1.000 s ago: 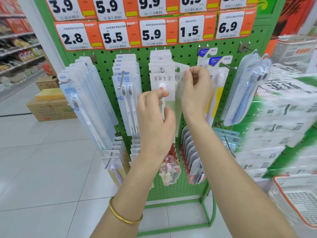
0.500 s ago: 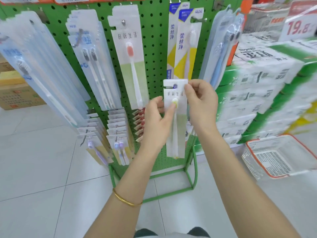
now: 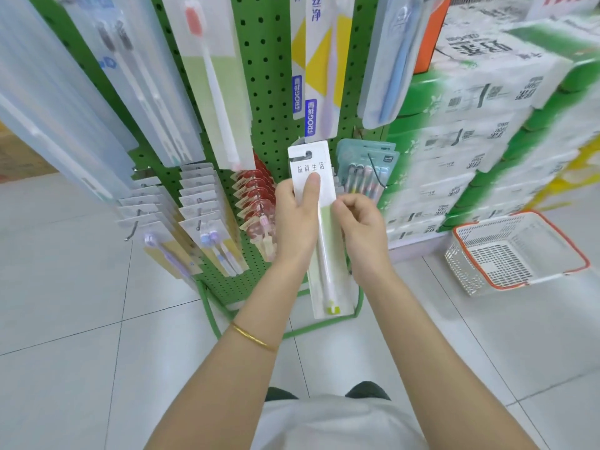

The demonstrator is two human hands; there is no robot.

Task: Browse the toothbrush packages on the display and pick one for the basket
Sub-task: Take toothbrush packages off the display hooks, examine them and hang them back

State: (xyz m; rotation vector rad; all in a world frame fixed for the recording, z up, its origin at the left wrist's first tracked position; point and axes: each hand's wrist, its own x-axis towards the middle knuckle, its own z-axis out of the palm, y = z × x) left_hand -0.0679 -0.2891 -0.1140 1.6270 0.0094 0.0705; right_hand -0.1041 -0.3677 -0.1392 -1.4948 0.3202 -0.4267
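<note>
2 hands: left hand (image 3: 297, 222), right hand (image 3: 360, 228). 1 toothbrush pkg (image 3: 331, 280) held betw. them, 1 brush inside. 1 basket (image 3: 467, 267). 1 pegboard display (image 3: 269, 92). Upper row: 5 hanging groups, incl. 2 FROG pkgs (image 3: 319, 76). Lower row: 4 stacks visible: purple-brush pkgs (image 3: 162, 245), twin-brush pkgs (image 3: 211, 235) (2 brushes ea.), red pkgs (image 3: 253, 190), teal pkgs (image 3: 367, 157); no. per stack can't tell. 1 bangle (image 3: 253, 336), left wrist.

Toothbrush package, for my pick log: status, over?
Left hand and right hand both grip the toothbrush package. Package off the display, not yet in the basket. Path to basket open.
</note>
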